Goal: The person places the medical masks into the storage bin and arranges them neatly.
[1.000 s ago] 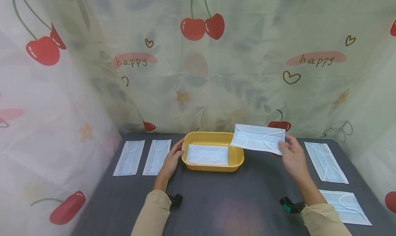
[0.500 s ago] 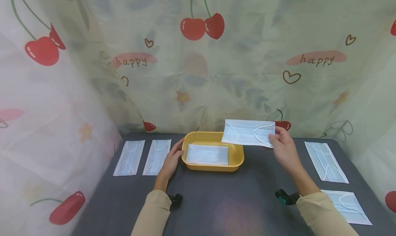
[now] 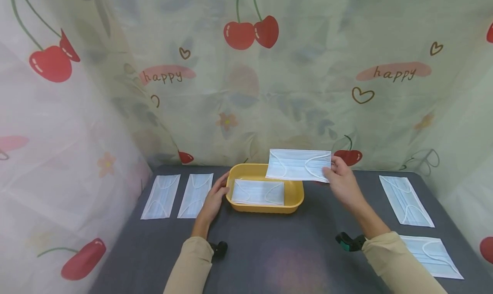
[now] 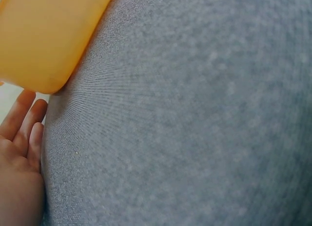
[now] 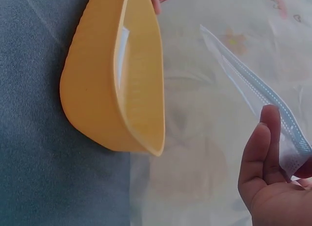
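Observation:
In the head view my right hand [image 3: 344, 182] pinches a pale blue face mask [image 3: 298, 164] by its right end. This mask is held flat-side toward me, above the right half of a yellow plastic basin [image 3: 265, 209], overlapping its back rim. Inside the basin lies another face mask [image 3: 258, 192] with white ear loops. My left hand [image 3: 213, 201] touches the basin's left end with fairly straight fingers, as the left wrist view shows beside the yellow wall [image 4: 48, 41]. From the right wrist, the held mask [image 5: 258, 89] appears edge-on, apart from the basin [image 5: 92, 80].
Two masks lie left of the basin, an outer mask [image 3: 160, 197] and an inner mask [image 3: 194, 195]. At the right lie a far mask [image 3: 406, 201] and a near mask [image 3: 431, 257], partly behind my sleeve. A printed curtain [image 3: 308, 114] stands behind the dark grey table [image 3: 277, 251].
My right hand has carried the face mask leftward from beside the basin to over its right half, slightly raising it. My left hand and the basin have stayed in place.

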{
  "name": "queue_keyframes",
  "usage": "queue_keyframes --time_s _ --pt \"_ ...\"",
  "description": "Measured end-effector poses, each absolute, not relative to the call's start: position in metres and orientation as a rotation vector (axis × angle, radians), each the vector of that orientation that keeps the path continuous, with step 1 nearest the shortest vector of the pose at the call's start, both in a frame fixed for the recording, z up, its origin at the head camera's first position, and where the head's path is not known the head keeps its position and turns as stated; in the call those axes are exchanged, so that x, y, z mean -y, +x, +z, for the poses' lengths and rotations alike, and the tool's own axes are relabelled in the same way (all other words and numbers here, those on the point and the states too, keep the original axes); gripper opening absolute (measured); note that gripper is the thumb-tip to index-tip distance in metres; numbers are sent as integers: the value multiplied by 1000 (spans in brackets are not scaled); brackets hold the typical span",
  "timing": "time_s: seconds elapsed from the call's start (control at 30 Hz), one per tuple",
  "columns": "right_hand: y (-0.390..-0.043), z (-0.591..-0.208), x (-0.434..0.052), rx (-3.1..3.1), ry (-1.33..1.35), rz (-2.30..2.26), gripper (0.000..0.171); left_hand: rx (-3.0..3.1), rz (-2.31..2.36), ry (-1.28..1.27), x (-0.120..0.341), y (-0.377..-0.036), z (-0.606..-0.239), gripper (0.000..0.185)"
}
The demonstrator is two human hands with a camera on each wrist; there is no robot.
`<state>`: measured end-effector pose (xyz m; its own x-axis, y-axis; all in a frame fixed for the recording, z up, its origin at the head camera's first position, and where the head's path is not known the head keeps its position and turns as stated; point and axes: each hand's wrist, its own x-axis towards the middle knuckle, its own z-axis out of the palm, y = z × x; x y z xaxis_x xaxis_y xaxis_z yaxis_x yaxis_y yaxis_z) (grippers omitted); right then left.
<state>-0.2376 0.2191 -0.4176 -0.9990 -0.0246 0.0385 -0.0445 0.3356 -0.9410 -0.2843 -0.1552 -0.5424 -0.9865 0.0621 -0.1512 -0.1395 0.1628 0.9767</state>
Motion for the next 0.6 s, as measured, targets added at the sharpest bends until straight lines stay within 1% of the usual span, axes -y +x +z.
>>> queue_keyframes --time_s 0.13,0.23,0.4,0.6 --pt "-240 -418 -214 2564 64 1804 50 -2273 1897 -65 154 -276 -525 54" --pt "-244 -418 -209 2540 50 1830 51 -2274 1902 -60 154 -273 -520 53" --pt "-249 -417 -198 2537 -1 1845 52 -2273 1953 -66 155 -282 -543 52" --pt "-253 -418 -189 2553 25 1875 51 -2282 1918 -70 155 -284 -543 53"
